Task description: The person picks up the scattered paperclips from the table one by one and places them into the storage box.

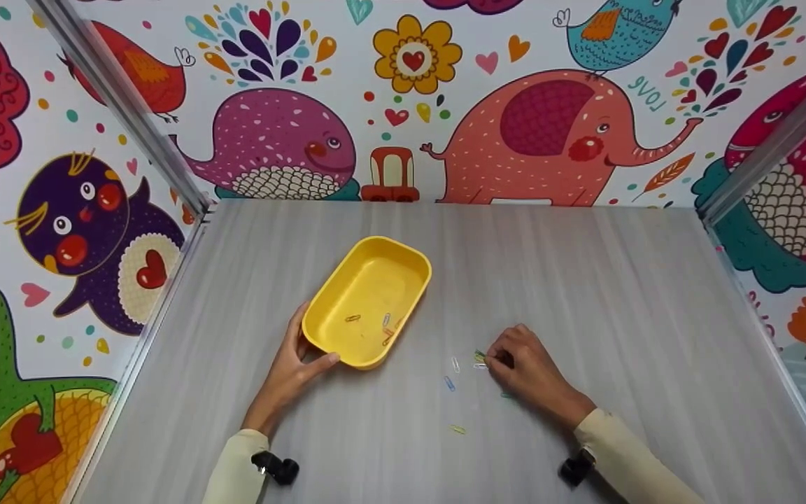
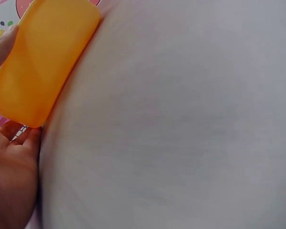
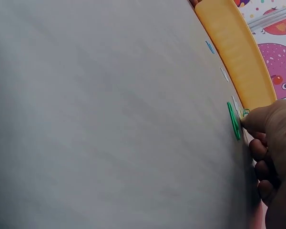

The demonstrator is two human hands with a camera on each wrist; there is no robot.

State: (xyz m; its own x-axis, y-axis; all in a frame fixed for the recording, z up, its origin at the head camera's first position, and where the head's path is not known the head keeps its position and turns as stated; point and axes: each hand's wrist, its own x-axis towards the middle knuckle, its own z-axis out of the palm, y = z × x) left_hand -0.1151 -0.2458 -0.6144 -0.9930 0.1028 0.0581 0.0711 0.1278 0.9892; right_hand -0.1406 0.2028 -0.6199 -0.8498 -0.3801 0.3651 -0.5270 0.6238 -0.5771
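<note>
My left hand (image 1: 292, 378) holds the near left corner of a yellow plastic tub (image 1: 375, 276), thumb at the rim and fingers against the outer wall. Inside the tub lie several paper clips (image 1: 352, 318), orange and white among them. On the table to its right, my right hand (image 1: 532, 369) pinches at a small cluster of yellow, green and white clips (image 1: 479, 356); the fingertips partly hide which one is held. From the right wrist, a green paper clip (image 3: 233, 120) shows beside the thumb. Loose nearby are a white clip (image 1: 455, 364) and a blue clip (image 1: 450, 383).
A yellow paper clip (image 1: 457, 429) lies nearer the front, and a green one (image 1: 506, 395) shows partly under the right hand. The grey table (image 1: 571, 266) is bounded by metal rails and walls printed with cartoon animals (image 1: 536, 140).
</note>
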